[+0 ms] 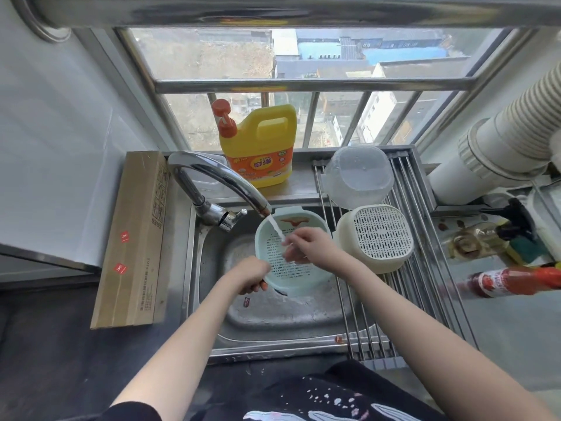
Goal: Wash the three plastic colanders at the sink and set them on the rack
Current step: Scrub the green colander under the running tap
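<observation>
A pale green colander (274, 247) is tilted over the steel sink (267, 317) under running water from the tap (218, 180). My left hand (250, 276) grips its near rim. My right hand (306, 246) rests inside the bowl, fingers spread in the stream. A cream colander (378, 237) lies upside down on the roll-up rack (403, 299) to the right. A clear plastic bowl (358, 174) lies upturned on the rack behind it.
A yellow detergent jug (261, 147) stands on the sill behind the sink. A long cardboard box (136, 241) lies left of the sink. On the right counter lie a red sauce bottle (516, 281), an oil bottle (473, 241) and a ribbed duct (513, 138).
</observation>
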### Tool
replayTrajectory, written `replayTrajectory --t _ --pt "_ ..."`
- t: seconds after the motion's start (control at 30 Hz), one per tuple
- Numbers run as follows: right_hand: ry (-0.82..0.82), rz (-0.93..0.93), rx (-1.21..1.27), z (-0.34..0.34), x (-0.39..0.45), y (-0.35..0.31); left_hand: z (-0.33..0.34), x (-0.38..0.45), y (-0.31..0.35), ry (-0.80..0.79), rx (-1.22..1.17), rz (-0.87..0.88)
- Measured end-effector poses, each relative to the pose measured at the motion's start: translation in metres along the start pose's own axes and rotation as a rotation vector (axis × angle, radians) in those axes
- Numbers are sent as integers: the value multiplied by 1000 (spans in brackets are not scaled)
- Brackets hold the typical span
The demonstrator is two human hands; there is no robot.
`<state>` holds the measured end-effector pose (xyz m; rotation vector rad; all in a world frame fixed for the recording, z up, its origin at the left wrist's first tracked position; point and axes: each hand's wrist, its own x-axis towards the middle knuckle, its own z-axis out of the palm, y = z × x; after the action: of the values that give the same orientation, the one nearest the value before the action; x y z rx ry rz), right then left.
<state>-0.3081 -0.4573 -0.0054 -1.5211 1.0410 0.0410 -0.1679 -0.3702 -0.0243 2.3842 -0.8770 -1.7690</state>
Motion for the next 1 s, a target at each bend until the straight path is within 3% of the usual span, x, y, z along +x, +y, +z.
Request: replayTrajectory --t 0.03,0.23,0.4,0.5,0.6,0.7,0.8,0.9,1.0 --pt "71 24 58 2 4 -4 -2 0 0 -19 52 -8" --pt "43 101 68 27 18 -24 -13 -3 0 -192 180 -84" --pt "104 -53 -709 31 33 -30 -24 -10 -4 -279 274 -133" --pt "55 -209 -906 20 28 -36 -30 -12 -4 -308 300 -151" --pt "90 -481 -1213 12 24 -35 -39 -9 2 -288 292 -134" --pt "209 -507 -1378 12 30 -36 -46 -8 8 -353 381 -163" --pt "23 -548 -1518 7 41 -44 -45 -10 10 -393 407 -159" --pt "-148 -613 -1598 -1 42 -47 -46 -13 10 -265 372 -91" --pt "-91 -511 -1582 -3 44 -47 -46 -9 -8 198 517 -22"
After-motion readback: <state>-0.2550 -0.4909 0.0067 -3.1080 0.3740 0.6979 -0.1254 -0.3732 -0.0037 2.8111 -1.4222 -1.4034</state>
